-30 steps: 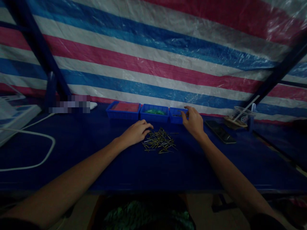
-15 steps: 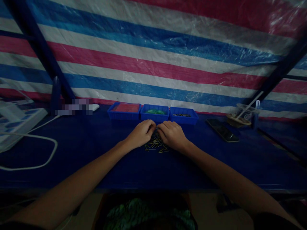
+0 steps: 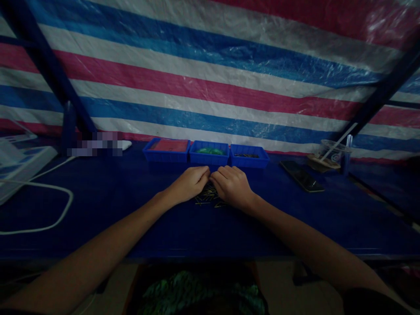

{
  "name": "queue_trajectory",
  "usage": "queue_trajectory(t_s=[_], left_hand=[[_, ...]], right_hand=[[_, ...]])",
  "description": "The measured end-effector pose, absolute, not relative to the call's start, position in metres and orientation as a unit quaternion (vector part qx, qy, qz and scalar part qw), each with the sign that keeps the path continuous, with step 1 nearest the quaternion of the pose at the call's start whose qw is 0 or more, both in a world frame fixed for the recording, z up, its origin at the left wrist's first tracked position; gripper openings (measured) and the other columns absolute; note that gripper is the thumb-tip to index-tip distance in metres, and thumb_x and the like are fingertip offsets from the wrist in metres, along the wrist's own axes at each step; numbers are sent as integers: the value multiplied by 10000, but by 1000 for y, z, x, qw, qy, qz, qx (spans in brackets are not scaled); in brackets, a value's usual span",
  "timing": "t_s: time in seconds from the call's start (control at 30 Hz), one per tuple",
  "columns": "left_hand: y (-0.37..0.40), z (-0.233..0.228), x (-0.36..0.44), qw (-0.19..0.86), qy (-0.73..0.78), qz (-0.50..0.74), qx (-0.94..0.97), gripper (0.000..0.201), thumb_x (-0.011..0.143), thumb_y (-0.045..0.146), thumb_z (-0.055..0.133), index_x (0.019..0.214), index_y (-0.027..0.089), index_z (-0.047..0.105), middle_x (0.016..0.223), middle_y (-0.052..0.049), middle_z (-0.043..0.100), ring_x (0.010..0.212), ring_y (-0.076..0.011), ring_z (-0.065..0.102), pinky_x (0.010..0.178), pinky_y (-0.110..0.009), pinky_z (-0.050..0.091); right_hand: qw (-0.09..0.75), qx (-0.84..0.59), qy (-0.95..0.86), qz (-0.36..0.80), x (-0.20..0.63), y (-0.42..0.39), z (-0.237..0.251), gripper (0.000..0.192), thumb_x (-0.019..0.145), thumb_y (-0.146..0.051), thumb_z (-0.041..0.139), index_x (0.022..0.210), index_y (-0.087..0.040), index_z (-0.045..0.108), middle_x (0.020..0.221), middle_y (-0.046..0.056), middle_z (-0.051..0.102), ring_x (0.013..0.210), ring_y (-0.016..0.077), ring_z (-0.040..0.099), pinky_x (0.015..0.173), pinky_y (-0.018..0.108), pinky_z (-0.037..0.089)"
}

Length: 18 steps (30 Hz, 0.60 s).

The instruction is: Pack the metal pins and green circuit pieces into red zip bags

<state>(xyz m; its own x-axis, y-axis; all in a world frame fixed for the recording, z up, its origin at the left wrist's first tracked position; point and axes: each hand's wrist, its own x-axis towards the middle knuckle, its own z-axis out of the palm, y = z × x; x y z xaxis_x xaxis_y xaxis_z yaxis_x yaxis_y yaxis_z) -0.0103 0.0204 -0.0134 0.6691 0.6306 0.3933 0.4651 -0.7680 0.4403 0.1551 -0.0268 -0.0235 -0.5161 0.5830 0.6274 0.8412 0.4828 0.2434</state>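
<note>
We found the pile of small brass-coloured pins (image 3: 208, 199) lying on the dark blue desk (image 3: 131, 210), near its middle, largely covered by both hands. Our left hand (image 3: 189, 183) sat at the pile's 10 o'clock with its fingers curled down over the pins, and our right hand (image 3: 232, 185) sat at 2 o'clock, curled the same way; the fingertips of the two met above the pile. Both hands were closed into loose fists, but we could not tell whether either one actually pinched a pin, since the fingertips were turned away and the light was dim. At 12 o'clock from the pile, just beyond the hands, stood a row of three blue trays side by side: the left tray (image 3: 166, 151) with a reddish filling, the middle tray (image 3: 209, 153) holding something green, and the right tray (image 3: 249, 155) with a few thin dark pieces in it. At 2 o'clock, well apart, a dark phone (image 3: 302, 176) lay flat, and beyond it a clear plastic cup (image 3: 330, 154) with a straw. At 9 o'clock a white cable (image 3: 55, 216) looped across the desk. A striped red, white and blue tarpaulin (image 3: 210, 78) hung behind everything.
</note>
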Motion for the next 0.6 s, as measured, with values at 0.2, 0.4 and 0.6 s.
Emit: queue_trajectory(t_s=[0.2,0.4,0.6], left_hand=[[27,-12,-16,201,267,252,908,263,901,257,305,788,157,521,668,0,521,608,-116,490,594,-247,381],[46,-14,-31,147,302,239,911,213,851,247,436,968,157,590,863,-50,596,742,-143,541,681,-269,409],[55,-21,-37,120,273,115,948,151,816,226,515,906,175,625,908,-56,593,874,-177,522,802,-301,388]], right_hand=[[267,-458,-820,-214,158,-23,-20,244,902,-263,398,774,-175,585,711,26,585,673,139,502,619,273,308],[321,-614,-675,-254,215,5,-5,376,928,-332,309,812,-151,619,788,93,609,776,191,532,694,298,357],[284,-669,-638,-254,238,13,-11,387,861,-416,439,1020,-106,607,956,159,612,914,278,505,748,368,380]])
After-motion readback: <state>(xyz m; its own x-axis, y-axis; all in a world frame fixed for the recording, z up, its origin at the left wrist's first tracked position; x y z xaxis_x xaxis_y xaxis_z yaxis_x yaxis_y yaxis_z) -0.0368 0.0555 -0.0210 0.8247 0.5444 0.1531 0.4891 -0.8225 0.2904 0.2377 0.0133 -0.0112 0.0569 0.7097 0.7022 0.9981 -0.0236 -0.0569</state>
